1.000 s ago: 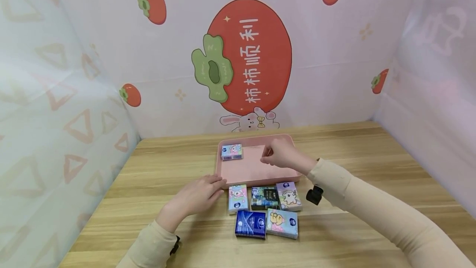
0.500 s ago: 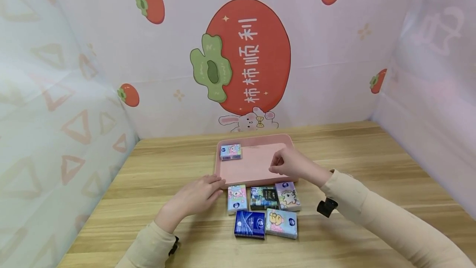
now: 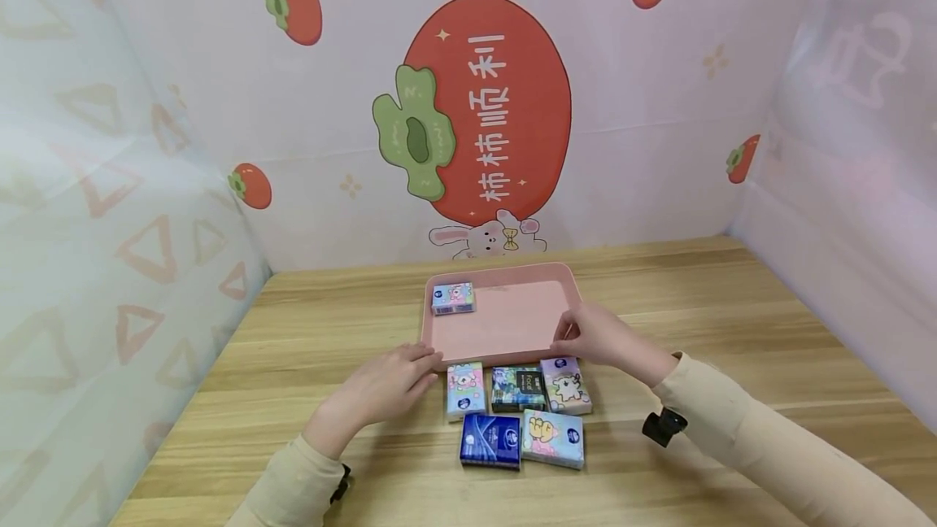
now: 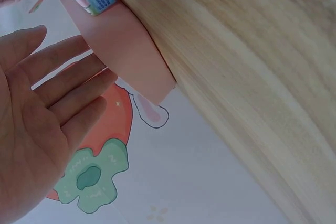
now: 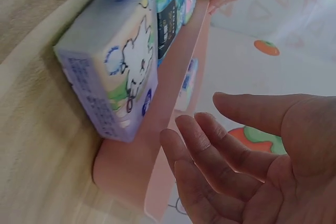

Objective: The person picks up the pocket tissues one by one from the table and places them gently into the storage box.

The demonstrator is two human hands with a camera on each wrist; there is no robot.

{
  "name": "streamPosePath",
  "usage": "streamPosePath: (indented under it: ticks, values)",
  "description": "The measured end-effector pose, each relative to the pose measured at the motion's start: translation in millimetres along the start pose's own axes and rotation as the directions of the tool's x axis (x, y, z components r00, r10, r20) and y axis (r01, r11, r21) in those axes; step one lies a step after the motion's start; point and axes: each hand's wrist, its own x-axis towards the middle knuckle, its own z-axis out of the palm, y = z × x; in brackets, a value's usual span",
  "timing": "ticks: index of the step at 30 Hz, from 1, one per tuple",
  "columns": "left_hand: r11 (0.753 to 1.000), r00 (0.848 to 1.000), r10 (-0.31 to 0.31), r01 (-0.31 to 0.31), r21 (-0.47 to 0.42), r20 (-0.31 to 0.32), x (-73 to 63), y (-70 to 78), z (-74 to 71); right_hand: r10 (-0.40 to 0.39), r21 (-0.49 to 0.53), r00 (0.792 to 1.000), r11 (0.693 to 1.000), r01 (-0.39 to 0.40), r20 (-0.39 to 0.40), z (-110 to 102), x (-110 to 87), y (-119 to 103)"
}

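My left hand (image 3: 388,381) lies with extended fingers at the front-left corner of a pink tray (image 3: 505,324); the left wrist view shows its fingertips right at the rim and the palm holding nothing. Over the tray's front-right rim is my right hand (image 3: 596,333), its fingers loosely bent. Nothing sits between thumb and fingers in the right wrist view. One light-blue tissue pack (image 3: 454,298) lies in the tray's back-left corner. Closest to the right hand outside the tray is a purple tissue pack (image 5: 123,66) with a white cartoon animal.
In front of the tray lie a pink-and-blue tissue pack (image 3: 466,390) and a dark floral one marked Face (image 3: 529,387). Nearer to me are a dark-blue pack (image 3: 490,440) and a light-blue pack with a yellow figure (image 3: 552,438). A printed backdrop (image 3: 629,185) stands behind the wooden table (image 3: 329,307).
My right hand has moved from above the middle of the tray toward me and to the right, down to its front-right rim. The left hand and the packs have stayed in place.
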Motion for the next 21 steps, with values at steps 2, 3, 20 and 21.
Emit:
streamPosePath:
  ticks: [2,3,20,21]
  values:
    - [1.0,1.0,-0.003,0.003,0.005,0.004,-0.5,-0.1,-0.4,0.012,0.004,1.0,1.0,-0.012,-0.007,0,-2.9,2]
    - [1.0,1.0,-0.006,0.006,0.006,0.005,-0.8,-0.1,-0.7,0.021,0.002,1.0,1.0,-0.021,-0.01,0,-4.2,3]
    - [1.0,1.0,0.0,0.0,0.016,-0.001,-1.3,0.4,-0.3,0.193,-0.003,0.981,0.981,-0.193,0.023,6,-19.6,19]
    - [1.0,1.0,0.001,-0.001,0.016,-0.001,-0.9,0.4,-0.1,0.204,0.001,0.979,0.979,-0.205,0.026,6,-20.1,20]
